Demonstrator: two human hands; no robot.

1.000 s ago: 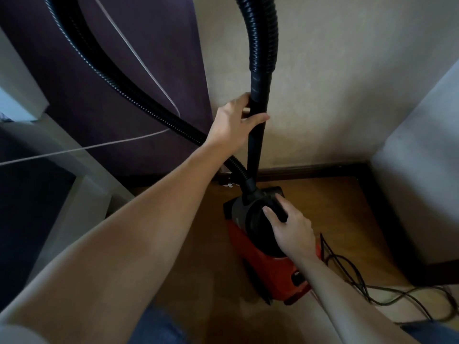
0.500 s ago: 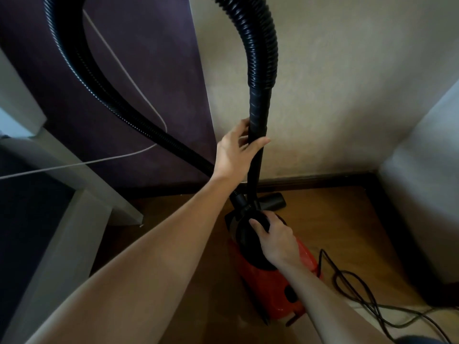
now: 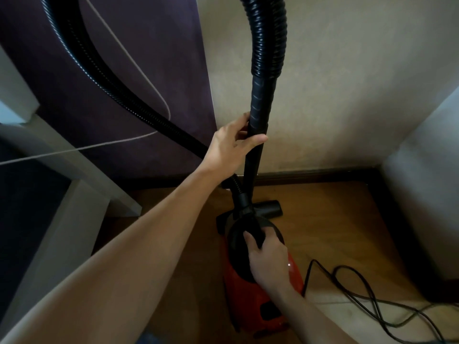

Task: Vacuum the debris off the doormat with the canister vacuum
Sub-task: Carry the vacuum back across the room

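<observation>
Because the ribbed hose (image 3: 116, 95) loops wide to the left of the left hand (image 3: 231, 147), it could snag on the white furniture (image 3: 62, 219) there if the canister vacuum (image 3: 250, 294) is lifted; that hand wraps the upright wand (image 3: 258, 112), the right hand (image 3: 269, 259) curls round the canister's top handle (image 3: 255, 234), and the power cord (image 3: 360, 289) coiled right of it may trip or tug. No doormat shows. Under both hands lies wooden floor (image 3: 335, 219), a dark panel (image 3: 149, 58) left, pale wall (image 3: 347, 83) beyond.

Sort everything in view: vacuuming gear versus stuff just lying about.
Job: canister vacuum, gripped by the right hand; wand, gripped by the left hand; hose; floor nozzle; power cord.
Lying about: pale cord on the purple panel; white furniture.
</observation>
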